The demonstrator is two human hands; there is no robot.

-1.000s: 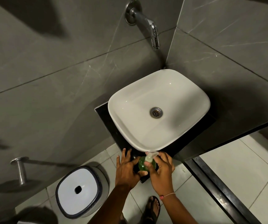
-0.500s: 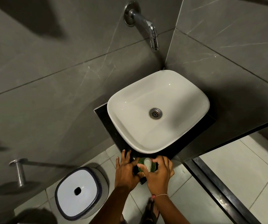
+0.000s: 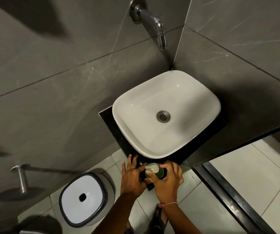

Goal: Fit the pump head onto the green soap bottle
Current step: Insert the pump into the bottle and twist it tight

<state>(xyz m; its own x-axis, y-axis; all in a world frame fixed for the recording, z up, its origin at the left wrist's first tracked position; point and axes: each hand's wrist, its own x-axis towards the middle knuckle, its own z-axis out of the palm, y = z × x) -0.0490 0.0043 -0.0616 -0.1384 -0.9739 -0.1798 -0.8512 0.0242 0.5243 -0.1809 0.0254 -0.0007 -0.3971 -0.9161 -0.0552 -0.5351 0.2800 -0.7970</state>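
A sandalled foot is showing between the two forearms at the bottom edge, partly hidden by the right wrist, which is wearing a thin thread bracelet. The right hand is reaching forward, its fingers curling over the pump head and covering most of the green soap bottle; only a sliver of green is showing beneath the pale top. Whether the pump head is seated fully is hard to make out. The left hand is lying beside the bottle with fingers spread on the black worktop, its thumb side meeting the bottle's base, though the contact is hidden. To the left, a white-lidded bin is standing on the floor. Beyond, a white basin is sitting on the worktop beneath a wall tap.
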